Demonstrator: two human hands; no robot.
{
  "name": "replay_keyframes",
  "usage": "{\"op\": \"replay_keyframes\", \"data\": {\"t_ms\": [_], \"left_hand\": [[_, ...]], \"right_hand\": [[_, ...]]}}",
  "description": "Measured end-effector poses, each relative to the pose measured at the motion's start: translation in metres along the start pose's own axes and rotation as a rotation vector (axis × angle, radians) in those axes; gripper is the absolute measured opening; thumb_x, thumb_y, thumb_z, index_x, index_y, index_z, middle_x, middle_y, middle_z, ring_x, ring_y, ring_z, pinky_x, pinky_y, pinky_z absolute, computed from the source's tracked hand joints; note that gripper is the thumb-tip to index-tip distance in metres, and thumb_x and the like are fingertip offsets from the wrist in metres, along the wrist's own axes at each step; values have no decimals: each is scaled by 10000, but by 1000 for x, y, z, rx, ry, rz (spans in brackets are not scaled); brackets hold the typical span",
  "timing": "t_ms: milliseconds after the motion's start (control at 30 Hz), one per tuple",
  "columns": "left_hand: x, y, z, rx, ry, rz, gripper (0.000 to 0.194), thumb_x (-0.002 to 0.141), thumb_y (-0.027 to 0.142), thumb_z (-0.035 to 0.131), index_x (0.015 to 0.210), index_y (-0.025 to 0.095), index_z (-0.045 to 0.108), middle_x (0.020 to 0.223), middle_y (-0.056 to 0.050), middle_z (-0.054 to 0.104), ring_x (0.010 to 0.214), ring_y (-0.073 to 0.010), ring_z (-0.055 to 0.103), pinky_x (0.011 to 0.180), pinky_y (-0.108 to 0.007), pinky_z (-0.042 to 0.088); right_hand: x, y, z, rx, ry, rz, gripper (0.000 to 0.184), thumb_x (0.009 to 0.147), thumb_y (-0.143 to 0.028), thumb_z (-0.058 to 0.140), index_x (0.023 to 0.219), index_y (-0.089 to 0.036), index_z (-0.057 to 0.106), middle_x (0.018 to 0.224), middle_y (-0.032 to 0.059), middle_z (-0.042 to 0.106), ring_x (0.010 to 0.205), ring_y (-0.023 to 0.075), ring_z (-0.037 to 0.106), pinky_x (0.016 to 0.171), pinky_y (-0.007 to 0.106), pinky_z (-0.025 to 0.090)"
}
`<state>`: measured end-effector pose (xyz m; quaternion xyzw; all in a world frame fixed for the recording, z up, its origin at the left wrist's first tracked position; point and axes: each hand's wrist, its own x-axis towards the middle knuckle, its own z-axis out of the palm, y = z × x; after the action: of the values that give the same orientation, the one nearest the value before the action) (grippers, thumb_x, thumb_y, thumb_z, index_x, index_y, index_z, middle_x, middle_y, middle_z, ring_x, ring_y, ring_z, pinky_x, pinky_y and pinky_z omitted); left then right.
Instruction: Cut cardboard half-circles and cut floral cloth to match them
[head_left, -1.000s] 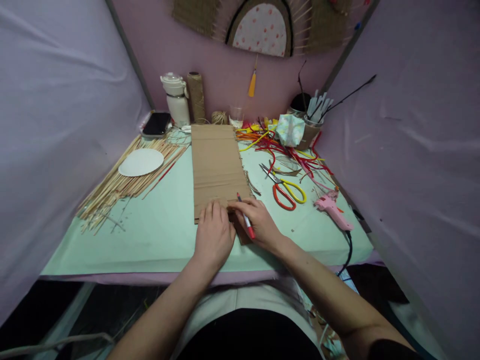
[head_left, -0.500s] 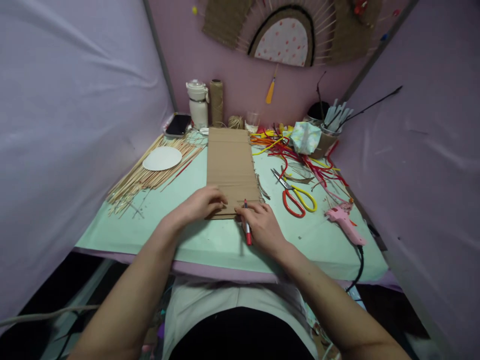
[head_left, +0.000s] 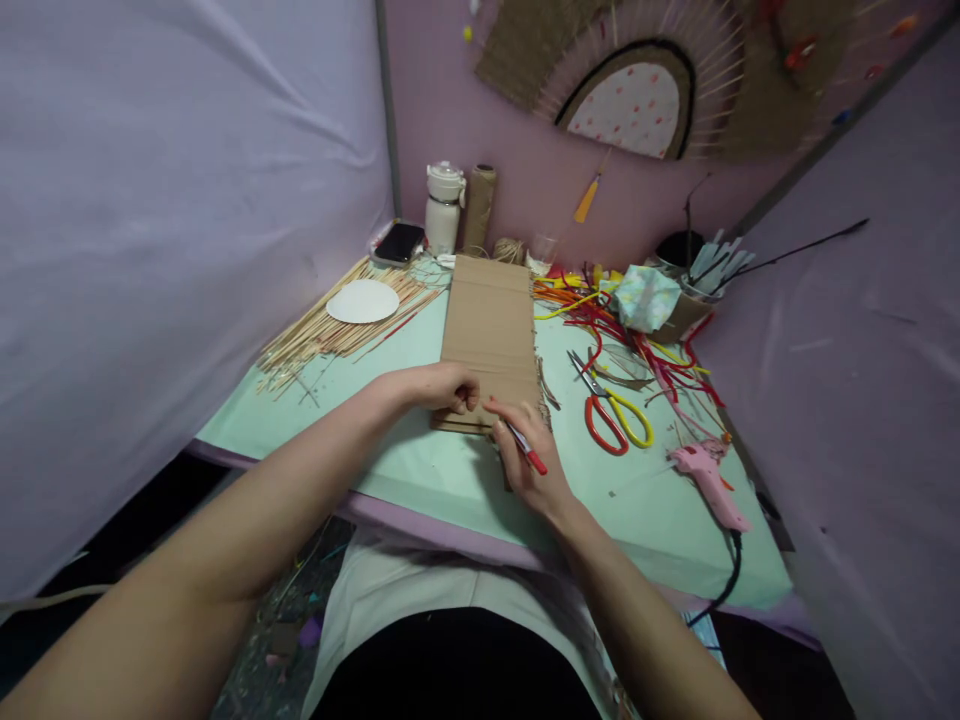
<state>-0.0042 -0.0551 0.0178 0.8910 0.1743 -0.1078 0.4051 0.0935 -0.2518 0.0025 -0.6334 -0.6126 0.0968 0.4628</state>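
Observation:
A long brown cardboard piece (head_left: 491,315) lies lengthwise on the table, its ragged right edge showing corrugation. Over its near left end, my left hand (head_left: 448,388) is closed with fingers curled under; whatever they grip is hidden. My right hand (head_left: 534,455) is at the near right end, holding a red-capped pen (head_left: 528,449) slanted between its fingers. Its thumb and index finger reach toward the left hand. A bit of brown material shows below the right palm, too hidden to name.
Right of the cardboard lie scissors (head_left: 606,408), a pink glue gun (head_left: 712,487) and tangled pipe cleaners (head_left: 570,298). Thin sticks (head_left: 315,345) with a white disc (head_left: 363,301) lie left. A phone (head_left: 400,242), bottle (head_left: 444,212) and twine ball (head_left: 509,250) stand behind.
The view has swung left. My left hand has curled more tightly, and my right hand has turned, tilting the pen from nearly upright to a slant.

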Motion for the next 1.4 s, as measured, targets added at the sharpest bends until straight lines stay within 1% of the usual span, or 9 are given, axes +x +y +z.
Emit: {"op": "replay_keyframes", "data": {"t_ms": [100, 233, 333, 500, 633, 900, 1067, 1233, 1400], "left_hand": [[-2, 8, -2, 7, -36, -45, 167, 642, 46, 580, 757, 165, 603, 563, 47, 569, 538, -104, 524, 544, -203, 375], [-9, 21, -3, -84, -140, -161, 171, 689, 54, 534, 808, 167, 580, 473, 58, 532, 473, -124, 541, 520, -217, 405], [-10, 25, -2, -79, -132, -184, 192, 681, 43, 530, 817, 168, 581, 477, 62, 537, 458, -123, 544, 516, -217, 418], [-7, 19, -2, 14, -95, -126, 231, 632, 22, 533, 796, 168, 606, 514, 62, 553, 478, -110, 530, 525, -205, 415], [-5, 15, -3, 40, -76, -104, 256, 601, 18, 539, 792, 165, 623, 542, 54, 573, 480, -107, 510, 516, -208, 399], [-3, 15, -3, 40, -57, -81, 223, 590, 4, 557, 738, 168, 592, 548, 62, 552, 480, -92, 489, 475, -193, 349], [-4, 13, -2, -46, -114, -100, 195, 637, 38, 550, 777, 175, 556, 514, 73, 533, 442, -101, 509, 475, -205, 381], [-2, 6, 0, -108, -123, -96, 179, 676, 72, 552, 821, 177, 553, 497, 70, 533, 460, -116, 533, 504, -211, 396], [1, 5, -1, 51, -28, 6, 156, 616, 56, 591, 732, 160, 592, 572, 58, 555, 544, -89, 483, 524, -180, 340]], "right_hand": [[3, -16, 13, 109, 6, 105, 267, 947, -308, 441, 954, -204, 687, 831, 39, 649, 782, 170, 603, 712, 278, 463], [8, -23, 30, 186, 19, 255, 208, 884, -314, 504, 895, -181, 664, 729, 16, 662, 639, 158, 589, 613, 260, 454], [9, -18, 40, 215, 16, 247, 203, 862, -321, 525, 869, -174, 665, 782, 38, 698, 675, 167, 618, 645, 272, 475], [7, -12, 48, 210, 2, 177, 222, 870, -341, 548, 910, -187, 703, 889, 62, 734, 780, 190, 673, 733, 309, 518], [7, -13, 50, 179, 2, 132, 223, 876, -332, 550, 932, -196, 718, 923, 67, 747, 839, 204, 694, 779, 326, 534], [5, -10, 53, 173, 7, 133, 210, 877, -325, 567, 951, -202, 720, 943, 64, 753, 869, 205, 702, 815, 325, 537], [4, -9, 51, 132, 11, 130, 214, 878, -321, 556, 935, -198, 721, 922, 67, 753, 838, 206, 702, 791, 322, 536], [3, -11, 41, 132, 17, 207, 233, 875, -353, 554, 919, -199, 724, 865, 58, 756, 760, 198, 699, 734, 305, 534], [0, -8, 27, 63, 24, 289, 247, 864, -382, 552, 887, -210, 729, 820, 44, 753, 718, 198, 690, 662, 286, 521]]}}
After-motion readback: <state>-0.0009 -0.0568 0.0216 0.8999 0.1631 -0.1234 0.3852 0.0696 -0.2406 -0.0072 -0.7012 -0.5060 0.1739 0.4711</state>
